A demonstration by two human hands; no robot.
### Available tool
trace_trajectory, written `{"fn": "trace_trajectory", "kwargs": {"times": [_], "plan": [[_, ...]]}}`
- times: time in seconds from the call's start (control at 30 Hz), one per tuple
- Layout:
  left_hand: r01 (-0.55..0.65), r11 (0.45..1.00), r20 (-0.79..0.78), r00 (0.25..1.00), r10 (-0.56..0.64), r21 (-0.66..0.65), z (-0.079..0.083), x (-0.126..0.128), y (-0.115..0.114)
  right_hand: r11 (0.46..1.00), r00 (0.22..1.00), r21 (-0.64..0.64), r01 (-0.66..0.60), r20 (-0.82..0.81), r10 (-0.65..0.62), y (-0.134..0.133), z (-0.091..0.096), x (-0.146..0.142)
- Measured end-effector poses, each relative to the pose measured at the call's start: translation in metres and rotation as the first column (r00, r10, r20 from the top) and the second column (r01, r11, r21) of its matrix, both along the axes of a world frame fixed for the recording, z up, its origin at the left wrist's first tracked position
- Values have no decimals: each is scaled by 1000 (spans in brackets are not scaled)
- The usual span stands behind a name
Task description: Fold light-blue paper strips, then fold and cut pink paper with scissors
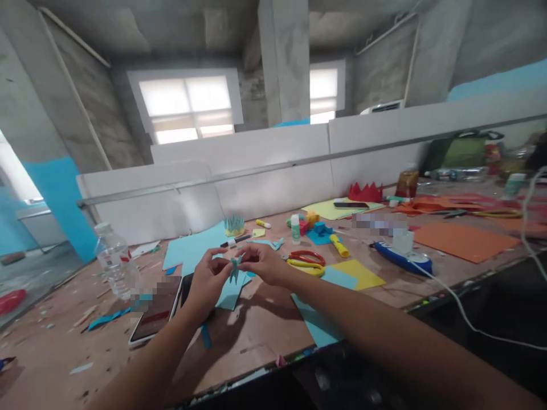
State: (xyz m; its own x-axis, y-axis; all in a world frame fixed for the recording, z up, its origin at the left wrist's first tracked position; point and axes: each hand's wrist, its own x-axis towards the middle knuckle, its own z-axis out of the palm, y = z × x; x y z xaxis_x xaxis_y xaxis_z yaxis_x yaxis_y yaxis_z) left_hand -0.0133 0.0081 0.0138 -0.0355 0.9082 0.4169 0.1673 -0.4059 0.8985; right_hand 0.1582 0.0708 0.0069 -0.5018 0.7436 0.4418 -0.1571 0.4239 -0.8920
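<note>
Above the tabletop [256,341], fingers [222,266] of the left hand [208,279] and right hand [264,263] clamp a pale-blue paper piece [234,273].

From where I'm standing, the small pale-blue cut-out strip [235,271] looks like matt paper, and so does the flat orange rectangular sheet [468,241]. The clear cylindrical bottle [114,265] is shiny plastic, the white-edged rectangular phone [160,314] looks glossy, and the square grey concrete pillar [285,65]? Pretty rough, tbh.

Scissors [304,267], orange paper [465,240] on table [256,341]
</note>
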Motion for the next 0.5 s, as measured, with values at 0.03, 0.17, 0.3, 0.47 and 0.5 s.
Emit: {"fn": "trace_trajectory", "kwargs": {"times": [0.03, 0.17, 0.3, 0.47, 0.5], "plan": [[-2, 1000, -4, 1000, 2, 5, -2, 0, 2, 1000, 1000, -1, 10, 3, -10, 2, -1, 0], [-6, 999, -6, 1000, 7, 38, -12, 2, 7, 1000, 1000, 16, 22, 16, -23, 8, -8, -1], [-25, 999, -5, 1000, 25, 45, -17, 6, 1, 999, 999, 46, 1, 41, -3, 9, -12, 0], [-102, 993, -12, 995, 103, 66, -18, 9, -3, 987, 997, 162, 4, 73, -16, 4, -8, 2], [-117, 990, -17, 993, 119, 73, -18, 9, -3, 982, 996, 187, 0, 85, -16, 3, -8, 2]]}}
